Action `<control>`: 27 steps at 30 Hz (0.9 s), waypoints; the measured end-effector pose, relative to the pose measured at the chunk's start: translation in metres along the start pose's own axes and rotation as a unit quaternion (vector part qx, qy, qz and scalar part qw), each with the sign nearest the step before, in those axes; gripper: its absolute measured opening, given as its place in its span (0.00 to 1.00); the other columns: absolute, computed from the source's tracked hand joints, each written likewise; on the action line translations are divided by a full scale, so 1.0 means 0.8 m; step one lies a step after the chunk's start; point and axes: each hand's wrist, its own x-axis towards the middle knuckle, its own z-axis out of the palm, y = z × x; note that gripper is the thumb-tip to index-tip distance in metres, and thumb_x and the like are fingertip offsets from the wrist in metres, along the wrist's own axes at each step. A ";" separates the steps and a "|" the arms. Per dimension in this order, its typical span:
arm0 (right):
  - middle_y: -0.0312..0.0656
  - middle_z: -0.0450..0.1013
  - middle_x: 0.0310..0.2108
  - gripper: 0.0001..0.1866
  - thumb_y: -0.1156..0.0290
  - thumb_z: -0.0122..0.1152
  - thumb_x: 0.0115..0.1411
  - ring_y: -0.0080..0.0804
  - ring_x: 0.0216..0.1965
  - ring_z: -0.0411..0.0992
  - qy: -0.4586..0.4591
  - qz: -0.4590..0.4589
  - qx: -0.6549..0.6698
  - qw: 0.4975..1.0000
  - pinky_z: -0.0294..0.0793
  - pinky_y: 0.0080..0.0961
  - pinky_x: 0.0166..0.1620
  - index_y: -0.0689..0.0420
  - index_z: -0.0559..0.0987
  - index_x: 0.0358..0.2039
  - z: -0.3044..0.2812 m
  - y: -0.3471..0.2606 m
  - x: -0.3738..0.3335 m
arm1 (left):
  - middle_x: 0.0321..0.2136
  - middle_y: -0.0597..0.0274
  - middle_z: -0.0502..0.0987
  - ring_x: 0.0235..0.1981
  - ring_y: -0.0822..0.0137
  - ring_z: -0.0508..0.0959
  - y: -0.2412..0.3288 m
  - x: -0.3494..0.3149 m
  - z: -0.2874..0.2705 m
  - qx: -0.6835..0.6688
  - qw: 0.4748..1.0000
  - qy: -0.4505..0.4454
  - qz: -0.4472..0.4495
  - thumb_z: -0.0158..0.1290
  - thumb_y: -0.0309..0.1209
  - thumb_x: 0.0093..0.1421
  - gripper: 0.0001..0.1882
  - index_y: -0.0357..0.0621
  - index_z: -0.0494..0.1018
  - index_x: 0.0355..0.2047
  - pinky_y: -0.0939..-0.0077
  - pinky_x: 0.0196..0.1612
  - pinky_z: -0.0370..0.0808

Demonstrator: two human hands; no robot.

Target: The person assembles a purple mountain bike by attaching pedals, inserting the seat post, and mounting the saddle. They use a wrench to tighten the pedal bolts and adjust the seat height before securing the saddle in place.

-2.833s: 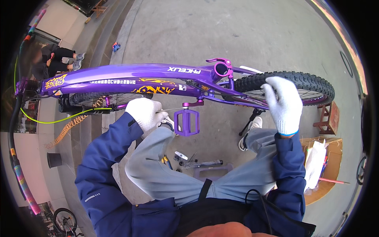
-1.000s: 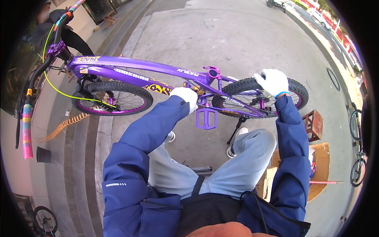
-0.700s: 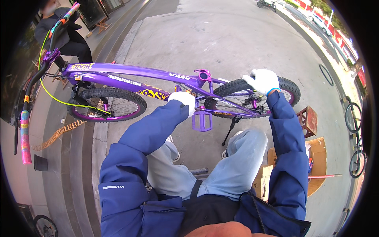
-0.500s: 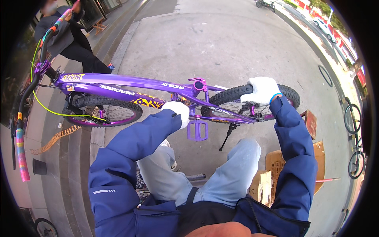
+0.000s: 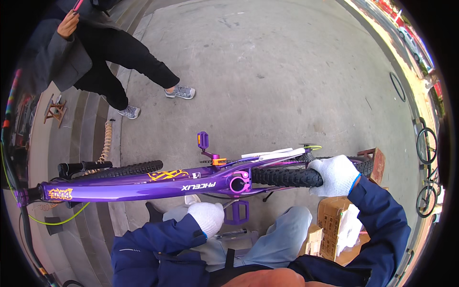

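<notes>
A purple bicycle frame (image 5: 143,189) stretches across in front of me, its top tube close below my view. My right hand (image 5: 334,176), in a white knitted glove, is wrapped round the knobbly rear tire (image 5: 287,177). On the near side of the frame, by the purple near pedal (image 5: 236,213), is my gloved left hand (image 5: 206,217); its fingers are hidden beneath it. The purple far pedal (image 5: 203,140) sticks out on the other side. Between frame and rear tire shows the pink seat clamp (image 5: 240,183), without a seat post. The front tire (image 5: 129,169) lies partly behind the frame.
A person in dark trousers (image 5: 138,55) stands at the far left, holding a pink object. Cardboard boxes (image 5: 330,225) are by my right leg, a reddish wooden stool (image 5: 377,165) beyond the rear wheel. A coiled hose (image 5: 106,141) hangs by the steps (image 5: 79,124) at left.
The bicycle has come nearer and more upright, its handlebar swinging to the left rim. My left hand has moved down toward me. My right hand stays on the rear tire. The person has stepped closer.
</notes>
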 end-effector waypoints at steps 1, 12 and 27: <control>0.49 0.83 0.31 0.30 0.48 0.77 0.53 0.51 0.34 0.84 -0.045 0.023 -0.004 0.999 0.84 0.45 0.41 0.54 0.83 0.50 -0.005 0.000 0.003 | 0.26 0.43 0.86 0.29 0.45 0.89 0.002 -0.001 -0.003 -0.014 1.000 -0.015 -0.017 0.58 0.30 0.62 0.11 0.33 0.79 0.38 0.50 0.33 0.84; 0.50 0.84 0.35 0.28 0.48 0.75 0.52 0.55 0.39 0.85 -0.118 0.077 0.074 0.987 0.84 0.52 0.44 0.51 0.85 0.49 -0.036 0.004 0.010 | 0.40 0.40 0.88 0.43 0.42 0.89 0.013 0.013 -0.003 -0.128 0.987 -0.087 -0.051 0.51 0.30 0.65 0.14 0.34 0.81 0.44 0.49 0.45 0.85; 0.48 0.84 0.35 0.27 0.46 0.75 0.50 0.54 0.39 0.85 -0.097 0.087 0.049 0.990 0.84 0.52 0.43 0.49 0.84 0.45 -0.026 0.006 0.008 | 0.50 0.44 0.86 0.54 0.39 0.85 -0.036 0.030 0.128 -0.154 0.952 -0.119 -0.237 0.51 0.52 0.74 0.26 0.43 0.86 0.50 0.45 0.58 0.80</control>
